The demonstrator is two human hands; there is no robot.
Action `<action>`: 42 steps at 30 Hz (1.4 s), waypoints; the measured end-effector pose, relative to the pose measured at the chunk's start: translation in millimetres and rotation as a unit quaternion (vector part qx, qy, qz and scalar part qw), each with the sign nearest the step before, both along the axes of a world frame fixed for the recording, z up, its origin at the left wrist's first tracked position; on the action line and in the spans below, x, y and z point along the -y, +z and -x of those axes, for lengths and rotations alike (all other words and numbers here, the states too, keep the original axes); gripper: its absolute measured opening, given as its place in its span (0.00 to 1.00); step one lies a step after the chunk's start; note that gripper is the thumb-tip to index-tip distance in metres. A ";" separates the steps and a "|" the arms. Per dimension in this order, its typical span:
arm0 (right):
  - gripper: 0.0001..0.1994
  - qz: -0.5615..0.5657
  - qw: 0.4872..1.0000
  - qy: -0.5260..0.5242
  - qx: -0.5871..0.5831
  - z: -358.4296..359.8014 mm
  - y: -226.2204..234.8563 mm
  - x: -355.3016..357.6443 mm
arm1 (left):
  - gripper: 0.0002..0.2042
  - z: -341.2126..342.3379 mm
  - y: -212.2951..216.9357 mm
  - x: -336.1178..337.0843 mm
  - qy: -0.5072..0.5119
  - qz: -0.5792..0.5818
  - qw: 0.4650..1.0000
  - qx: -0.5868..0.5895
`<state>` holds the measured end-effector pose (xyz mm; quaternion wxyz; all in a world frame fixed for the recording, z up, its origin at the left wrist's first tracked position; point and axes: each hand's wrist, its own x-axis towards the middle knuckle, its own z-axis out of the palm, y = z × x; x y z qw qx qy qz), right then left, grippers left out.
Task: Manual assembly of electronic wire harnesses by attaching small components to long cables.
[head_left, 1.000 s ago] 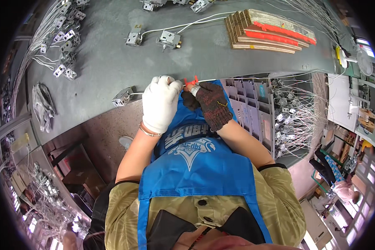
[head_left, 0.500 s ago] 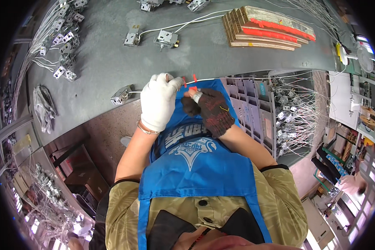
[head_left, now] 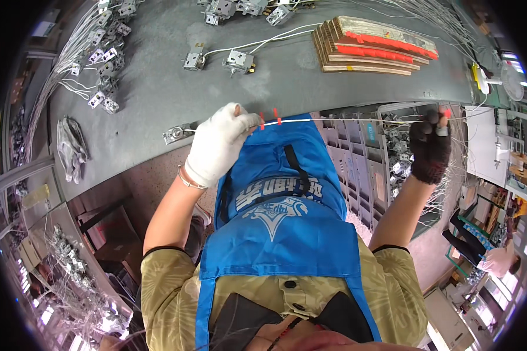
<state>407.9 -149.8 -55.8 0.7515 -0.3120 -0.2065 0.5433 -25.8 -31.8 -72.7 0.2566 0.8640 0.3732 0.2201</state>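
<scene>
A thin white cable is stretched left to right in front of me, over the bench's near edge. My left hand, in a white glove, pinches it just left of two red tape flags wrapped on the cable. To the left of this hand lies a small metal switch-like part, from which the cable seems to come. My right hand, in a dark fingerless-tipped glove, is closed around the cable far to the right. A bit of red shows at its fingertips.
On the grey bench lie two similar metal parts with white cables, stacked wooden strips with red tape, and a crumpled grey glove. A heap of metal parts sits far left. Below right stands a rack.
My right hand has moved far to the right along the cable, away from the red flags. The left hand stays near the flags, and the metal part beside it has shifted slightly.
</scene>
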 end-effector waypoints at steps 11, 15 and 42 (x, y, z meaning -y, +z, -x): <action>0.14 -0.009 0.976 -0.069 0.208 -2.5 70.2 -24.4 | 0.09 -3.8 32.3 -59.4 -0.029 0.607 0.784 0.130; 0.14 -0.011 0.974 -0.041 0.224 -5.5 96.5 -19.4 | 0.07 -12.7 31.6 -50.9 -0.039 0.506 0.856 0.098; 0.14 -0.042 0.969 0.031 0.243 -13.5 130.1 -15.9 | 0.09 -35.7 45.4 -30.5 -0.234 0.346 0.900 0.124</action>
